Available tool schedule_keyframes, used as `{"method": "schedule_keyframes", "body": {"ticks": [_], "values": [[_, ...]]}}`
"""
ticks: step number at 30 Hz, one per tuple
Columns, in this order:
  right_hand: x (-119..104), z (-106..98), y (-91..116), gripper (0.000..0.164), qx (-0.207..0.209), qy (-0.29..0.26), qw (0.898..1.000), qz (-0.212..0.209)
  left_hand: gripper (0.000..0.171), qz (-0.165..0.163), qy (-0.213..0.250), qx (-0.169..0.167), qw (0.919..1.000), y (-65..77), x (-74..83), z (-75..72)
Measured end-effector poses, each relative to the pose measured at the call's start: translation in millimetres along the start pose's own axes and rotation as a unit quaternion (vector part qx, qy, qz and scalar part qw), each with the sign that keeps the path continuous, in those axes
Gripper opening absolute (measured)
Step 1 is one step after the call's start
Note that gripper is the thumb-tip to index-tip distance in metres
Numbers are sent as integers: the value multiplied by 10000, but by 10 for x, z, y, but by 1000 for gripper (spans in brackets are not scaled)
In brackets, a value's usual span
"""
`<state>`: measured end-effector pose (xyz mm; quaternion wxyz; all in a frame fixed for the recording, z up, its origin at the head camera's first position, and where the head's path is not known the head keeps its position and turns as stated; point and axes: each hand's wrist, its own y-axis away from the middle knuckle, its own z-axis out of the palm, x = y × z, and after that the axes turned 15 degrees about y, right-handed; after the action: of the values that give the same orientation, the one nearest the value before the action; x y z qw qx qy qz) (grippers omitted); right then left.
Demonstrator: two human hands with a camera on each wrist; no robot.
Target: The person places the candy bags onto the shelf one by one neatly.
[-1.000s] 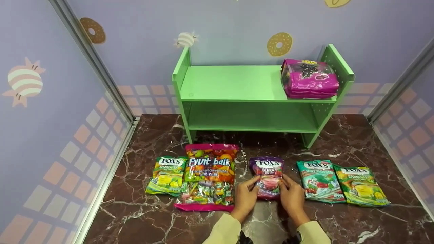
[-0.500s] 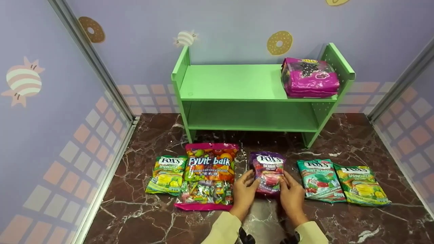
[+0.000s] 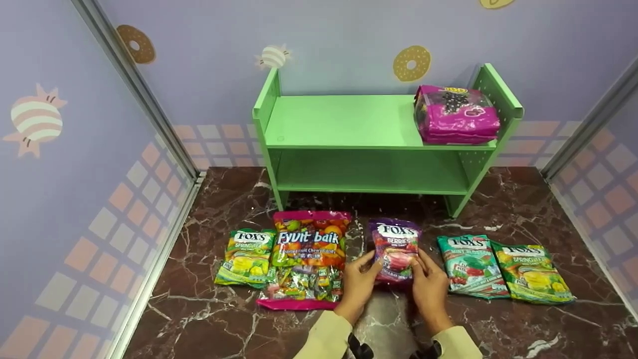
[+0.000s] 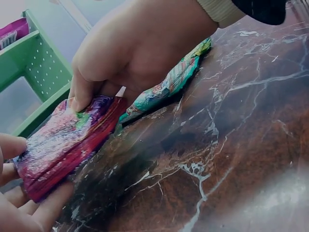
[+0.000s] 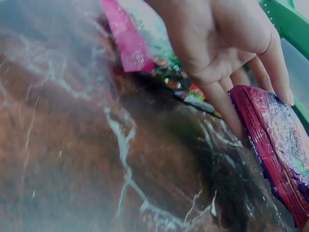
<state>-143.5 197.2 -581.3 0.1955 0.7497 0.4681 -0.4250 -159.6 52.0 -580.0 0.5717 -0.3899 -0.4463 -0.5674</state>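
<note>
A purple and red candy bag labelled Fox's Berries (image 3: 397, 244) is held by its two sides between both hands in the head view. My left hand (image 3: 360, 281) grips its left edge, and in the left wrist view the thumb lies on top with the other fingers (image 4: 53, 205) underneath. On the opposite edge, my right hand (image 3: 429, 286) pinches the bag with its thumb on the front. In the wrist views the bag's near edge stands above the tabletop; whether its far end touches the table is hidden.
A green two-tier shelf (image 3: 344, 122) stands behind, with a magenta bag (image 3: 458, 119) at its upper right. Left lie a Fox's Spring Tea bag (image 3: 245, 257) and a large fruit candy bag (image 3: 311, 254). Right lie a green Fox's bag (image 3: 471, 267) and a yellow-green one (image 3: 533, 273).
Both hands have kept hold of the berries bag. It has shifted slightly away, toward the shelf, and its top has moved up a little in the head view. The other bags stay put.
</note>
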Motion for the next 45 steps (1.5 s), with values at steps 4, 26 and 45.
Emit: {"method": "schedule_keyframes", "body": {"ticks": [4, 26, 45], "values": [[-59, -16, 1, 36, 167, -410, 9990, 10, 48, -244, 483, -301, 9981, 17, 34, 23], [-403, -167, 55, 38, -12, -1237, 9921, -190, 51, 55, 1169, -246, 9928, -11, 116, 43], [-370, -182, 5, 45, -781, -1847, 9795, 176, 50, 599, 1153, -357, 9909, -4, 349, 41]]}}
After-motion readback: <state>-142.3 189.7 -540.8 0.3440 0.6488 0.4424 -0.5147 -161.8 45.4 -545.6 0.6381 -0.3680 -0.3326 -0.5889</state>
